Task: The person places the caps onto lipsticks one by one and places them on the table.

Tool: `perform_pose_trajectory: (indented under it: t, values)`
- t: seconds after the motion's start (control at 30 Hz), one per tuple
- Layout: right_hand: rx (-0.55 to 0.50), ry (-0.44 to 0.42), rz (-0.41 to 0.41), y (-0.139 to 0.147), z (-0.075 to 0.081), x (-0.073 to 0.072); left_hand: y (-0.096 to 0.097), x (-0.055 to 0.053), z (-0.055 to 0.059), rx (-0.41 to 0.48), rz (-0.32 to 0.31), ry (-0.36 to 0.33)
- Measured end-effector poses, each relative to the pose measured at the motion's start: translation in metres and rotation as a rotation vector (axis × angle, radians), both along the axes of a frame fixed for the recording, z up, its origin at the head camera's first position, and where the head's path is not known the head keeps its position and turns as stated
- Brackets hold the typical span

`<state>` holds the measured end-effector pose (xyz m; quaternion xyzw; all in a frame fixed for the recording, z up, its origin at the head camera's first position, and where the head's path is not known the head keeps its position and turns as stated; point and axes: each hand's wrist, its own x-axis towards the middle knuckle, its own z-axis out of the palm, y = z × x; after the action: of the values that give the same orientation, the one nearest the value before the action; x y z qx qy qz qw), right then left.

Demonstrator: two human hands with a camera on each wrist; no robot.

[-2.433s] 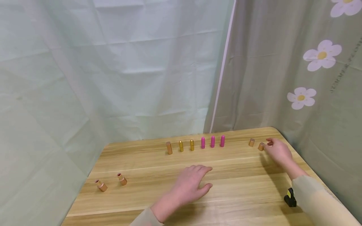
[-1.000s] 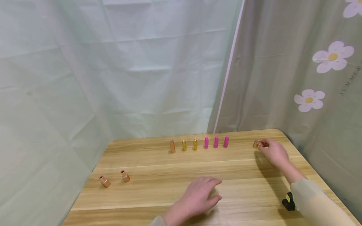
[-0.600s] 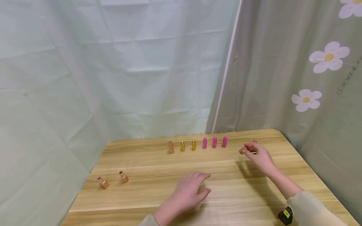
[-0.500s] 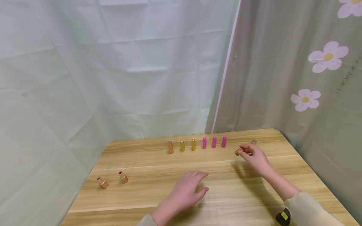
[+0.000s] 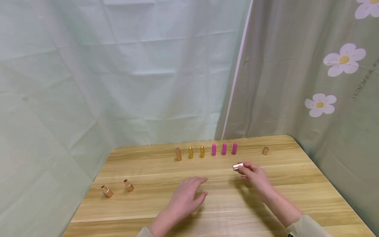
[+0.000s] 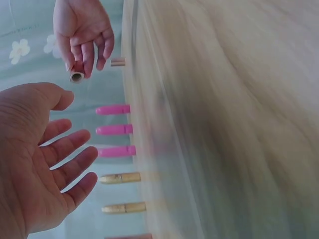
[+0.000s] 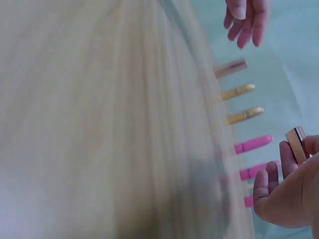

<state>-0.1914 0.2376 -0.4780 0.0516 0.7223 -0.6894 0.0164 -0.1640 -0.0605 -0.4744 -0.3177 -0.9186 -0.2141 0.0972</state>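
My right hand [image 5: 256, 177] pinches a small copper lipstick cap [image 5: 238, 166] between thumb and fingers, raised over the right half of the table. Its hollow end [image 6: 76, 77] faces the left wrist camera. My left hand [image 5: 185, 196] hovers over the table's middle, fingers apart and holding nothing. A second copper cap [image 5: 265, 150] stands at the back right. Two uncapped lipstick bases, one further left [image 5: 107, 191] and one beside it [image 5: 128, 185], stand at the left with their tubes open at the top.
Along the back edge runs a row: a copper lipstick [image 5: 178, 154], two gold bullet-shaped tubes [image 5: 190, 152] and three pink ones [image 5: 224, 149]. Pale curtains [image 5: 160, 82] hang behind the wooden table [image 5: 148, 210], with a flower-printed curtain [image 5: 299, 65] on the right.
My right hand has taken one of the two copper caps from the back right and carried it left and nearer to me, turning it. My left hand has drifted slightly left.
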Motion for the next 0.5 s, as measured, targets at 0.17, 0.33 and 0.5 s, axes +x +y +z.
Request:
perform_pose_trajectory:
  t: [0.17,0.33,0.5]
  values:
    - [-0.044,-0.034,-0.007,-0.012,-0.009,0.005,-0.022,0.003,-0.001,0.044,0.039,0.002]
    - [-0.058,-0.034,-0.022,-0.019,-0.012,0.009,-0.051,0.007,0.001,0.065,0.129,0.017]
    - [-0.055,-0.021,-0.041,-0.018,-0.011,0.011,-0.090,0.006,0.009,0.069,0.239,0.060]
